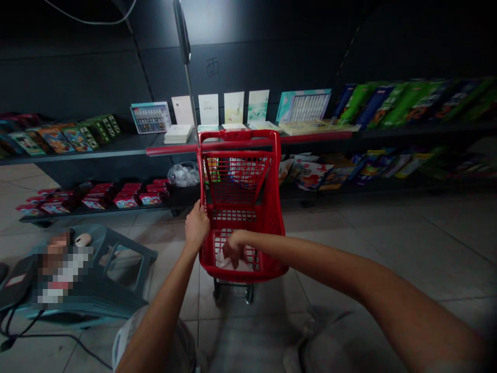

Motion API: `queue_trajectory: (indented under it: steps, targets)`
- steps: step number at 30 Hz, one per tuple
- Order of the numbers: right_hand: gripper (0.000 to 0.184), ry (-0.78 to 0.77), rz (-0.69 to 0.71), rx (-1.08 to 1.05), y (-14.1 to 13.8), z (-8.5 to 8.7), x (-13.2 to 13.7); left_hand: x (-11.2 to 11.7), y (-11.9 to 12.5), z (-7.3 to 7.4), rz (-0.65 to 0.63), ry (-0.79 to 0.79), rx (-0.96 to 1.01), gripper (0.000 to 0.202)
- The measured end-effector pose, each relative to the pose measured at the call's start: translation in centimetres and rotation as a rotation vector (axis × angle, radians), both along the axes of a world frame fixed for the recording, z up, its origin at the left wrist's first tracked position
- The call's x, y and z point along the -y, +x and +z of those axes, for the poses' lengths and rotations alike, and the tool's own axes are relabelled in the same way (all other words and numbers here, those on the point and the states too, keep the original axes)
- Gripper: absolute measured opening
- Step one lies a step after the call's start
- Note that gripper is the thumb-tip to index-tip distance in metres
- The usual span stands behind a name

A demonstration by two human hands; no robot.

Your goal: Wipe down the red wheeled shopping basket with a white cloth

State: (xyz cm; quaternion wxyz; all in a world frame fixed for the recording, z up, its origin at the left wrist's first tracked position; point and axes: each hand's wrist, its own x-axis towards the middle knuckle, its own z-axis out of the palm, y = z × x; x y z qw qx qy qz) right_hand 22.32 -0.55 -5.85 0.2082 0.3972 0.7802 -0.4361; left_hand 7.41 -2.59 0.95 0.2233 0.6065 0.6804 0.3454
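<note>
I have the left hand (197, 226) clasped round the left rim of the red cart (275, 207), which stands just to its right, while the right hand (234, 248) reaches inside onto a white cloth (243, 266) directly beneath it, though from here I cannot tell whether its fingers grasp the cloth.

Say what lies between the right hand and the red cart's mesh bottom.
A crumpled, pale cloth-like piece lies there, beneath the right hand, as the head view shows.
</note>
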Motion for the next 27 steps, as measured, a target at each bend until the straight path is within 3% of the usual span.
queue_trajectory:
  steps: [3, 6, 10, 14, 16, 19, 24, 27]
  targets:
    - [0.039, -0.037, 0.004, -0.081, -1.2, 1.2, -0.1, 0.0, -0.3, 0.0, -0.005, 0.006, -0.002, 0.047]
    - [0.038, 0.068, 0.037, -0.166, -1.3, 2.7, 1.3, 0.0, -0.5, 0.0, -0.016, 0.011, -0.02, 0.048]
    - [0.044, 0.127, 0.287, 0.051, -0.1, 4.9, 3.6, -0.1, -0.8, 0.0, -0.065, 0.048, -0.048, 0.045]
    - [0.035, 0.172, 0.384, 0.299, 1.6, 6.5, 4.9, 0.0, -1.1, 0.1, -0.098, 0.064, -0.114, 0.041]
    - [0.025, 0.177, 0.393, 0.379, 2.5, 7.1, 5.1, 0.0, -1.3, 0.2, -0.122, 0.069, -0.138, 0.042]
    - [0.025, 0.218, 0.377, 0.373, 4.2, 8.4, 5.2, -0.2, -1.6, 0.4, -0.157, 0.074, -0.152, 0.053]
    - [0.027, 0.503, 0.389, 0.341, 7.1, 11.0, 5.9, -0.6, -2.1, 0.0, -0.154, 0.049, -0.17, 0.066]
    - [0.027, 0.597, 0.331, 0.263, 8.6, 11.5, 6.5, -0.7, -2.5, -0.1, -0.156, 0.037, -0.179, 0.068]
